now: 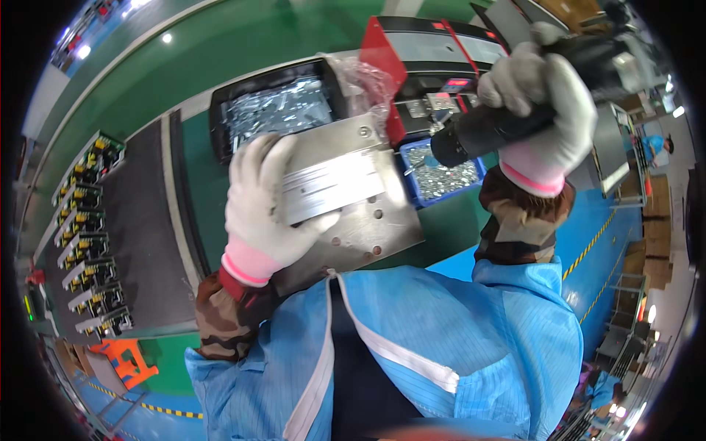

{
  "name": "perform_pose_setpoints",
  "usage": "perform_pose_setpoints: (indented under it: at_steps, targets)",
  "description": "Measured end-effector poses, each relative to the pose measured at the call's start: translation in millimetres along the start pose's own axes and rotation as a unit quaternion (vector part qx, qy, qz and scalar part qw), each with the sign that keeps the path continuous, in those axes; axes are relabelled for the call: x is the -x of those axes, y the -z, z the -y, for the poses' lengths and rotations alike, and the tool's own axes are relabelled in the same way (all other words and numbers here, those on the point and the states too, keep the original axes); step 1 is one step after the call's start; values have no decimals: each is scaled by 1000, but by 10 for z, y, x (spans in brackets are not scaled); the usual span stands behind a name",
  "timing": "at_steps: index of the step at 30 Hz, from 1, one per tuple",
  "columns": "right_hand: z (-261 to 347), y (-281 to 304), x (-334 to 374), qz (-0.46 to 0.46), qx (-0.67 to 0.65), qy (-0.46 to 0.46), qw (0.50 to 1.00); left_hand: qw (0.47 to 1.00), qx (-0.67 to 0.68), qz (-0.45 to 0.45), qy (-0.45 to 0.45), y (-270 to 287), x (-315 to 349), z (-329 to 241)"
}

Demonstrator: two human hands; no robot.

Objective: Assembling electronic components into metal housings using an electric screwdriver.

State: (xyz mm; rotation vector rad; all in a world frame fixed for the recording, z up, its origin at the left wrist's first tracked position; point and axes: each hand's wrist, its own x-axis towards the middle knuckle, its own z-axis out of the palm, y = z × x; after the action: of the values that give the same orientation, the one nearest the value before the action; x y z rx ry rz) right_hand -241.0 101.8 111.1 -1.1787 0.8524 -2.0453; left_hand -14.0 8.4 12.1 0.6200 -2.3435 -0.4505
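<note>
My left hand, in a white glove with a pink cuff, grips a silver aluminium profile by its left end, thumb along the near edge. The profile lies on a flat steel fixture plate with several round holes. My right hand, also gloved, is wrapped round a black electric screwdriver. The screwdriver's nose points left, over a blue tray full of small metal screws. Its bit is thin and blurred; whether a screw sits on it, I cannot tell.
A black bin of flat metal pieces stands beyond my left hand, clear plastic bagging beside it. Behind the screws is a red and black machine with a small display. Leftward, a dark conveyor belt carries several circuit-board assemblies.
</note>
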Motion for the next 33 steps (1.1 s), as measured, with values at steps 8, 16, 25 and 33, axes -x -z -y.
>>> perform_pose_setpoints:
  at_steps: [8,16,25,33]
  targets:
    - [-411,-645,-66,212,-64,-24,975,997,21,-72,-24,-86,46,31]
    - [-470,-811,-71,148,-89,-133,976,999,25,-41,3,-72,35,86]
    - [-591,-744,-151,226,149,84,959,998,47,0,48,-92,127,27]
    - [-502,-861,-295,323,138,-29,936,996,61,25,61,-42,103,92]
